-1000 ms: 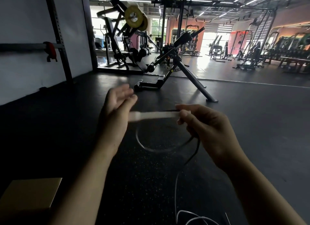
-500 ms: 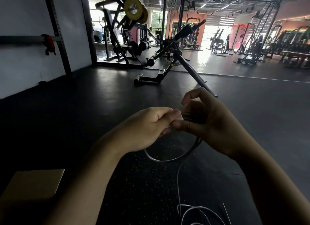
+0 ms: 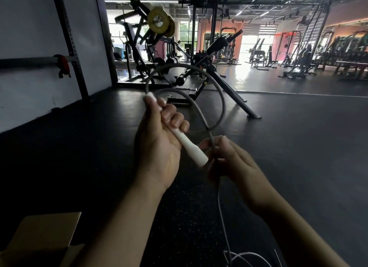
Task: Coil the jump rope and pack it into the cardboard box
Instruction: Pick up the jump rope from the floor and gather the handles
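My left hand [image 3: 157,147] is closed around the white jump rope handle [image 3: 191,147], which slants from upper left to lower right. The grey rope [image 3: 221,99] leaves the handle's top end, arcs up and round in one loop, and comes down to my right hand [image 3: 233,163], whose fingers pinch it just right of the handle's wide end. Below that hand the rope hangs to the floor, where loose white turns [image 3: 245,258] lie at the bottom edge. The cardboard box [image 3: 41,239] sits open at the bottom left, partly cut off by the frame.
I am over a dark rubber gym floor [image 3: 298,137]. A black bench-like machine [image 3: 217,75] stands just ahead, a plate-loaded machine [image 3: 157,39] behind it. A white wall with a rack upright [image 3: 69,41] is on the left.
The hands were pressed together with a small loop hanging below. Now the left hand has raised the handle and the rope stands up in a larger loop above the hands.
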Available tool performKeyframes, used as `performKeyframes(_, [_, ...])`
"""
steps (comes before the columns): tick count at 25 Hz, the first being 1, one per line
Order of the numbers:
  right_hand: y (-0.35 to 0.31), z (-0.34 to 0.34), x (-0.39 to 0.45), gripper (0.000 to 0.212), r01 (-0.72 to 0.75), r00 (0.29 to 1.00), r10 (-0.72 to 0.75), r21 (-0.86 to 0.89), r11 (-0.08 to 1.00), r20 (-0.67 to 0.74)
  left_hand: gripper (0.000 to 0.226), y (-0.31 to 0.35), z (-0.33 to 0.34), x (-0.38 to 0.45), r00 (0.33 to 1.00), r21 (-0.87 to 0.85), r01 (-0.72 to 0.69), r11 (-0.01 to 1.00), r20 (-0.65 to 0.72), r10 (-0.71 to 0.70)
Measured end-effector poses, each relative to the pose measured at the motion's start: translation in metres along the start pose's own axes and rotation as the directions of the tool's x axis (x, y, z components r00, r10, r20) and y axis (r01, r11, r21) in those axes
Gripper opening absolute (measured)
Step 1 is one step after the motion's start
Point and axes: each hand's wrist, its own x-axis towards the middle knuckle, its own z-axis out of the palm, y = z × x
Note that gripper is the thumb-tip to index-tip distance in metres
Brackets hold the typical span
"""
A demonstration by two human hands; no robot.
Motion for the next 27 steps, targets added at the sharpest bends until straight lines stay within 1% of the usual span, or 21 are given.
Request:
performKeyframes(2, [0.0,0.016,-0.001,0.04,0.03,0.999,-0.029,-0.032,0.999,0.023,0.038,-0.003,0.001,0.0,0.997,-0.072,-0.035,0.997,-0.068,0.03])
performKeyframes(4, [-0.001,0.025,0.002,0.03,0.045,0.998,-0.045,0.004,0.999,-0.046,0.037,-0.009,0.001,-0.003,0.994,-0.064,-0.028,0.998,-0.108,0.021])
performKeyframes(6, [-0.003,0.024,0.005,0.032,0.044,0.991,-0.032,0.09,0.995,-0.133,0.034,-0.014,-0.001,-0.006,0.993,-0.022,-0.007,1.0,-0.115,0.004])
performKeyframes(8, [-0.006,0.016,0.008,0.034,0.029,0.985,-0.001,0.16,0.987,-0.17,0.029,-0.015,-0.003,-0.008,0.991,0.052,0.015,0.999,-0.131,-0.008])
performKeyframes(11, [-0.012,0.003,0.011,0.033,0.006,0.989,0.018,0.158,0.987,-0.148,0.023,-0.014,-0.004,-0.01,0.989,0.116,0.063,0.991,-0.144,-0.046])
performKeyframes(13, [-0.013,-0.002,0.012,0.034,-0.005,0.992,0.022,0.133,0.991,-0.127,0.022,-0.011,-0.005,-0.011,0.991,0.135,0.101,0.986,-0.104,-0.088])
performKeyframes(16, [-0.015,-0.006,0.013,0.036,0.001,0.987,0.019,0.121,0.993,-0.16,0.024,-0.004,-0.01,-0.006,0.982,0.201,0.189,0.961,-0.035,-0.186])
performKeyframes(17, [-0.018,-0.008,0.014,0.035,0.005,0.983,0.015,0.106,0.994,-0.185,0.028,-0.002,-0.013,-0.003,0.98,0.235,0.199,0.951,-0.033,-0.197])
performKeyframes(18, [-0.021,-0.012,0.014,0.035,0.011,0.977,0.004,0.07,0.998,-0.214,0.037,0.003,-0.018,0.001,0.983,0.279,0.184,0.942,-0.052,-0.176])
performKeyframes(19, [-0.025,-0.018,0.014,0.037,0.019,0.971,-0.017,0.004,1.0,-0.239,0.05,0.009,-0.024,0.005,0.99,0.363,0.138,0.921,-0.067,-0.122])
performKeyframes(20, [-0.029,-0.024,0.015,0.039,0.029,0.968,-0.05,-0.09,0.996,-0.245,0.06,0.018,-0.03,0.009,0.998,0.498,0.061,0.865,-0.06,-0.036])
performKeyframes(21, [-0.032,-0.028,0.016,0.039,0.038,0.971,-0.085,-0.204,0.978,-0.225,0.069,0.027,-0.034,0.012,0.999,0.658,-0.042,0.752,0.004,0.053])
performKeyframes(22, [-0.035,-0.03,0.018,0.038,0.042,0.977,-0.107,-0.328,0.944,-0.182,0.075,0.036,-0.033,0.013,0.988,0.786,-0.151,0.6,0.125,0.085])
performKeyframes(23, [-0.038,-0.028,0.021,0.035,0.049,0.985,-0.116,-0.448,0.893,-0.124,0.08,0.04,-0.031,0.012,0.966,0.864,-0.246,0.44,0.254,0.043])
performKeyframes(24, [-0.042,-0.025,0.024,0.033,0.06,0.992,-0.111,-0.542,0.838,-0.063,0.085,0.042,-0.024,0.01,0.938,0.9,-0.311,0.304,0.343,-0.057])
performKeyframes(25, [-0.046,-0.021,0.027,0.032,0.074,0.995,-0.102,-0.608,0.79,-0.011,0.09,0.041,-0.015,0.006,0.908,0.916,-0.343,0.207,0.38,-0.176])
performKeyframes(26, [-0.049,-0.017,0.029,0.032,0.085,0.996,-0.09,-0.66,0.746,0.027,0.093,0.038,-0.006,0.001,0.885,0.928,-0.344,0.142,0.371,-0.282])
performKeyframes(27, [-0.052,-0.014,0.03,0.032,0.091,0.996,-0.072,-0.701,0.707,0.056,0.093,0.035,0.0,-0.003,0.872,0.939,-0.327,0.103,0.342,-0.35])
